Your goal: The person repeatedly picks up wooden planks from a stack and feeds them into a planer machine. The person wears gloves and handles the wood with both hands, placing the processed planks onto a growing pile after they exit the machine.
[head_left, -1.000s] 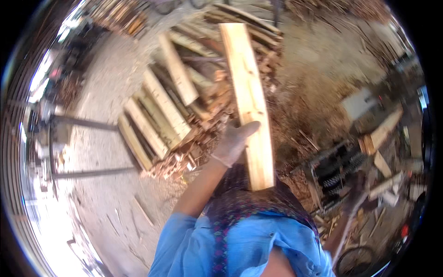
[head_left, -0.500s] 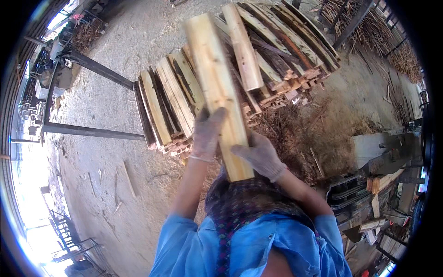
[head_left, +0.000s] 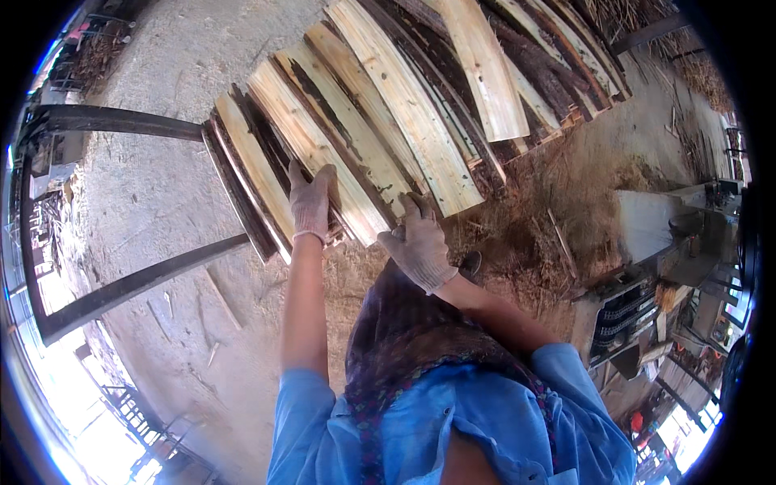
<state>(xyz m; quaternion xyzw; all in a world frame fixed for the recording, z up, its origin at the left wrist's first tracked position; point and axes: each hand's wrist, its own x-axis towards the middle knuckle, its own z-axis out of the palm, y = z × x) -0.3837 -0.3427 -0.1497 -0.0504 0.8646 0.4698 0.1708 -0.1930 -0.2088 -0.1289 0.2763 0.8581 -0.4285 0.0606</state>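
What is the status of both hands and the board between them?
Left hand at pale board, right hand by its near end; grip unclear. Board lies on wood stack. Neighbouring boards close on both sides.

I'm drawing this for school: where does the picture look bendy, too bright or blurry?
Head view: the dark bar at upper left curves near the rim; head view: white glare washes out the lower left edge; head view: the left hand, right hand and boards look fairly sharp, the far edges softer.
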